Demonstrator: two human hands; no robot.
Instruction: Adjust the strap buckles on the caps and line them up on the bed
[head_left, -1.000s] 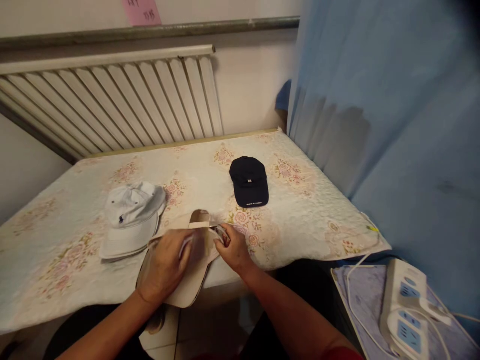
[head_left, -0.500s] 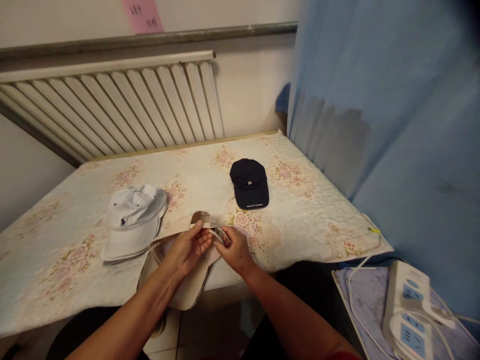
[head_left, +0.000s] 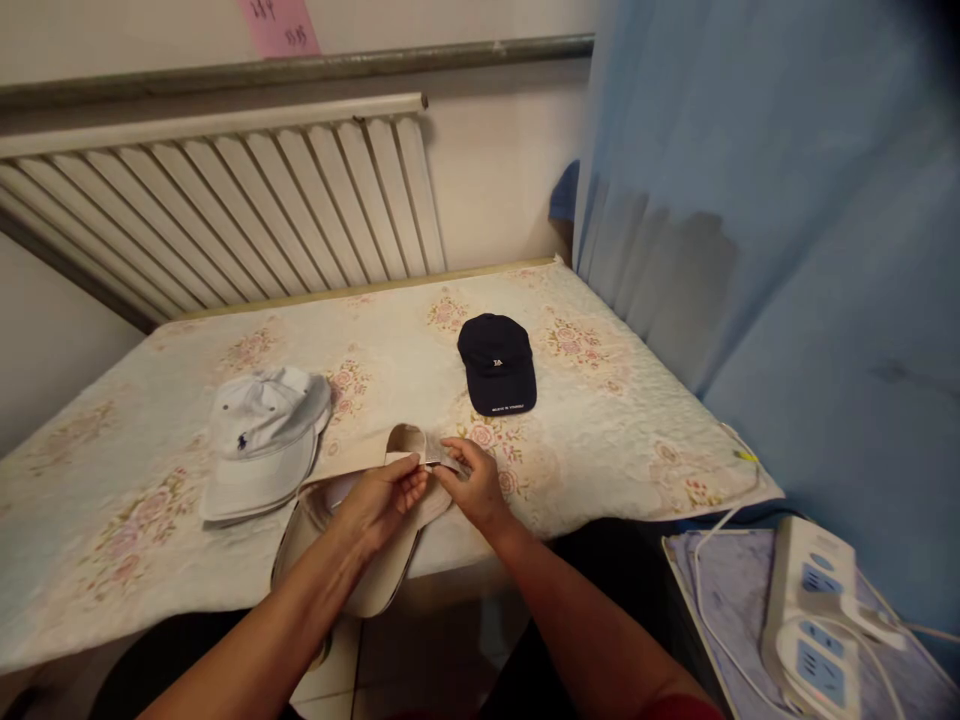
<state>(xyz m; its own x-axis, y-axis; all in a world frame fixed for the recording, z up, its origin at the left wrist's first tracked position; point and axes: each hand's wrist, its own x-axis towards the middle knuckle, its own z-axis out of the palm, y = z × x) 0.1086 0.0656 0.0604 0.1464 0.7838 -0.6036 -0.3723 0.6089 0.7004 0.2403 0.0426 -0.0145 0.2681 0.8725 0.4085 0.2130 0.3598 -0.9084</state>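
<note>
A beige cap (head_left: 375,575) lies upside down at the near edge of the table, its brim hanging over the edge towards me. My left hand (head_left: 379,505) pinches the cap's back strap (head_left: 424,447) from the left. My right hand (head_left: 472,485) pinches the same strap from the right, thumb and fingers closed on it. A white cap (head_left: 259,435) rests to the left of my hands. A navy cap (head_left: 497,363) sits further back, just right of centre.
The table carries a pale floral quilted cover (head_left: 622,420). A white radiator (head_left: 217,200) runs along the wall behind. A blue curtain (head_left: 787,220) hangs at the right. A power strip (head_left: 814,615) with cables lies low at the right.
My left hand has turned from lying over the cap to pinching the strap. Both hands have moved slightly further onto the table, and the strap is now pulled out between them.
</note>
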